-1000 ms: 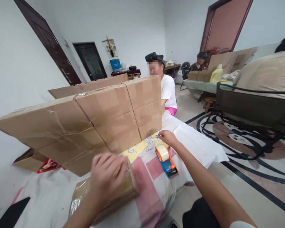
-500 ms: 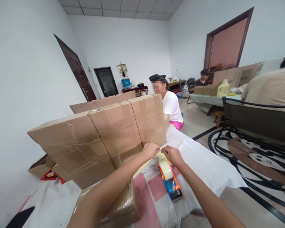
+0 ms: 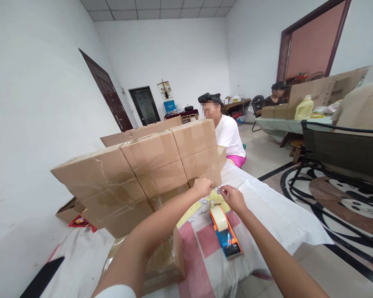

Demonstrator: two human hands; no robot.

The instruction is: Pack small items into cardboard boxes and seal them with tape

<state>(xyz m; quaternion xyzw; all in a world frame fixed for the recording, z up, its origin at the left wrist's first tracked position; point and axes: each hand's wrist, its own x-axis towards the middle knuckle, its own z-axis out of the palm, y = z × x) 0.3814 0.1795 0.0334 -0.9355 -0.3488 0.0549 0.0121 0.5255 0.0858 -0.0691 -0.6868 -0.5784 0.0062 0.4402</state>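
Note:
My left hand (image 3: 203,186) is closed in front of the lower right end of the stacked cardboard boxes (image 3: 157,153). Just to its right, my right hand (image 3: 234,197) pinches with thumb and forefinger, a small gap apart from the left. What the fingertips hold, if anything, is too small to make out. Below the hands lies a tape dispenser (image 3: 230,236) in orange and blue, bearing a roll of pale tape (image 3: 219,218). It rests on a cloth (image 3: 189,248) patterned in pink, white and yellow.
Under my left forearm sits another taped cardboard box (image 3: 166,265). A dark flat object (image 3: 43,277) lies at the lower left, and a red packet (image 3: 81,221) behind it. Beyond the stack sits a person in a white shirt (image 3: 230,134). A folding chair (image 3: 345,149) stands right.
My hands have moved slightly apart from each other. The view has shifted a little, so the boxes and room appear further right. The tape dispenser stays on the cloth.

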